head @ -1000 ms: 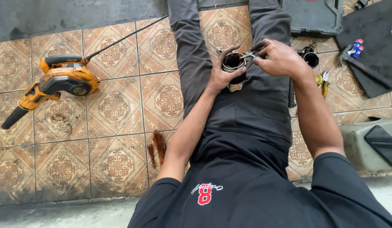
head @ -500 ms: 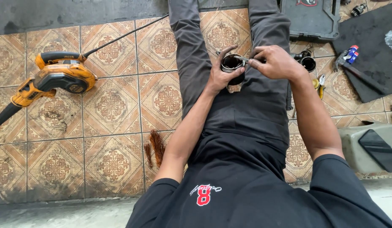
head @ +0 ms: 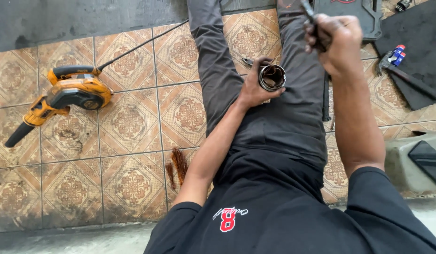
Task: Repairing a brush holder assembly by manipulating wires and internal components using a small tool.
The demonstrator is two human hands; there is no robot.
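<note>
the person sits on the patterned tile floor (head: 128, 183), legs stretched out. the left hand (head: 253, 89) rests on the lap with its fingers curled round a short metal cylinder (head: 272, 77), open end up, between the 2 thighs. the right hand (head: 334, 40) is raised above the right thigh, well apart from the cylinder, fingers pressed into a fist round a thin dark tool (head: 312, 21); i cannot tell what kind of tool it is, since only its shaft shows.

to work inside that cylinder well, i'd say the left hand should keep it braced against the leg so it cannot roll, with the thumb clear of the rim. the tool should go in slowly and straight, as what looks like coppery winding lines the inner wall and would scratch easily.

as for containers, the cylinder itself looks hollow in the middle, with only that reddish-brown lining. a dark case (head: 352, 14) lies past the feet, what it holds not visible. a grey plastic housing (head: 410, 164) sits at the right, its contents hidden.

an orange blower (head: 70, 96) lies on the tiles at the left, cord trailing away. a small tuft of copper wire (head: 176, 167) lies by the left elbow.
</note>
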